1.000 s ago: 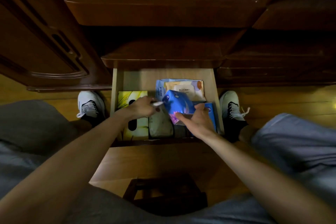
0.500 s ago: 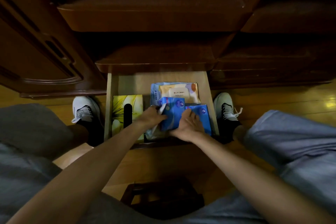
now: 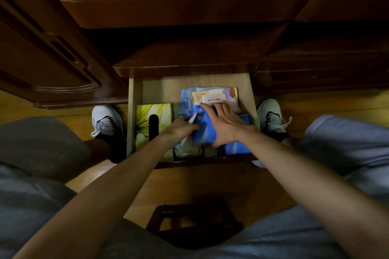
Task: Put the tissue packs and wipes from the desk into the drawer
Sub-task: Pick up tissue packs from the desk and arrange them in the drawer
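drawer [image 3: 134, 111]: pale bare wood, matt;
desk [image 3: 185, 2]: dark wood, glossy varnish;
blue pack [image 3: 205, 132]: smooth plastic film, slight sheen;
wipes pack [image 3: 231, 94]: glossy plastic wrap;
tissue box [image 3: 151, 109]: printed card;
floor [image 3: 189, 185]: polished wood

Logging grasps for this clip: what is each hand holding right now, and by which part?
The left hand grips the blue tissue pack at its left edge. The right hand lies flat on top of it, fingers straight, pressing rather than gripping.
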